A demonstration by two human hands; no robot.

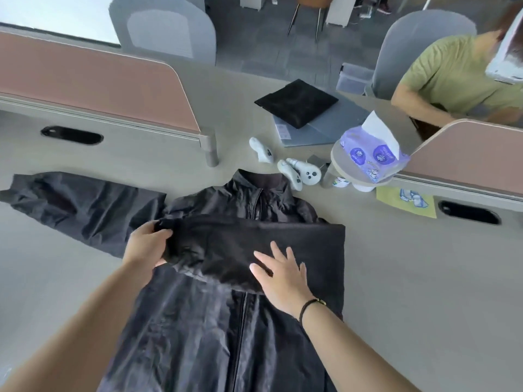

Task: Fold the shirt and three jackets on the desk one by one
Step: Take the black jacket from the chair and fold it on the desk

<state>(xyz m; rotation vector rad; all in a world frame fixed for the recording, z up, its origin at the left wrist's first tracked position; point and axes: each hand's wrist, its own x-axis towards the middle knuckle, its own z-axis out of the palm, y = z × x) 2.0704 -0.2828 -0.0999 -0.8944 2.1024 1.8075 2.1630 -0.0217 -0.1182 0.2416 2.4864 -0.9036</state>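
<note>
A black zip-up jacket (215, 329) lies front up on the grey desk (424, 278), collar away from me. Its right sleeve is folded across the chest as a flat band. Its left sleeve (76, 205) stretches out over the desk to the left. My left hand (147, 244) grips the cuff end of the folded sleeve at the jacket's left side. My right hand (283, 273) rests flat with spread fingers on the folded sleeve. A folded black garment (295, 102) sits on a closed laptop (325, 128) at the back.
White controllers (300, 172) lie just beyond the collar. A tissue pack (370, 154) sits on a small round stand to the right, with a yellow sheet (404, 200) beside it. Pink desk dividers (93, 80) stand left and right. A person in a green shirt (458, 77) sits at the far right.
</note>
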